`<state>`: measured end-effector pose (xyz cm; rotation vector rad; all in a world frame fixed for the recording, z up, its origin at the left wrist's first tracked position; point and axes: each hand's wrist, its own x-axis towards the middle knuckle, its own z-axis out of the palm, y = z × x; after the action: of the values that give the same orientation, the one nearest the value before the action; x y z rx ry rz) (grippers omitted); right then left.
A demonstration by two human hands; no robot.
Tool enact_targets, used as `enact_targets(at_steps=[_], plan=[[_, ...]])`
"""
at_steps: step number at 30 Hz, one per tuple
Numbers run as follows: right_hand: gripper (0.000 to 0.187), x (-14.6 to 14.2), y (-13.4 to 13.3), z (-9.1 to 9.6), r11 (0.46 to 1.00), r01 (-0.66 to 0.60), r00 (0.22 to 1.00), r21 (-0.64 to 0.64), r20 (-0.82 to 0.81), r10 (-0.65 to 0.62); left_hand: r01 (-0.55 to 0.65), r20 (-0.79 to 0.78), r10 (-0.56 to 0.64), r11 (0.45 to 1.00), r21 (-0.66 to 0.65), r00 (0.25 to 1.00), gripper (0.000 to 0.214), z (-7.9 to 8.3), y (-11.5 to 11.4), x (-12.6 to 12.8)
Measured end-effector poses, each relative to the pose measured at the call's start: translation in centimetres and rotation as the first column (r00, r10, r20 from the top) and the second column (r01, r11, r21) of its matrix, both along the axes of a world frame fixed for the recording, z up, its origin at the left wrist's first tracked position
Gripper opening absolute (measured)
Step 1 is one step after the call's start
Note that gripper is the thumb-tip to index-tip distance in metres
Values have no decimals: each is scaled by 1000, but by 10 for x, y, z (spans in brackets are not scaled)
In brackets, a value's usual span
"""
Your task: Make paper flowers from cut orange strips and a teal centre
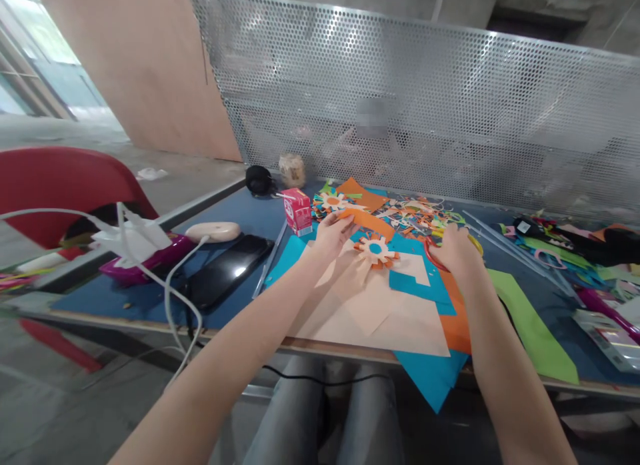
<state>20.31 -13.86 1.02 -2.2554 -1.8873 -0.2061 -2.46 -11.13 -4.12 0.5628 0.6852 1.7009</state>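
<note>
Between the fingers of my left hand is an orange paper strip, held raised above the sheets. My right hand is closed around scissors with red and yellow handles; the hand covers much of them. Below the strip lies a cut paper flower, cream and orange with a blue centre. A second paper flower rests farther back beside my left hand. Under both hands are a large cream sheet, blue paper and orange paper.
Paper scraps are heaped at the back. A pink drink carton, a black phone and white cables lie left. Green paper and more clutter are right. A perforated metal panel borders the table's back.
</note>
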Motion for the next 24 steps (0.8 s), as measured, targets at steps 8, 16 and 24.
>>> enact_targets(at_steps=[8, 16, 24], plan=[[29, -36, -3, -11, 942, -197, 526, 271, -782, 335, 107, -14, -106, 994, 38, 994, 16, 6, -14, 11], [15, -56, -8, -19, 897, -207, 228, 391, -872, 433, 312, -387, -281, 950, 19, 879, 19, 3, -29, 23], [41, -51, 4, -38, 704, -299, 52, 644, -726, 686, 467, -826, -246, 884, 24, 507, 12, 2, -35, 25]])
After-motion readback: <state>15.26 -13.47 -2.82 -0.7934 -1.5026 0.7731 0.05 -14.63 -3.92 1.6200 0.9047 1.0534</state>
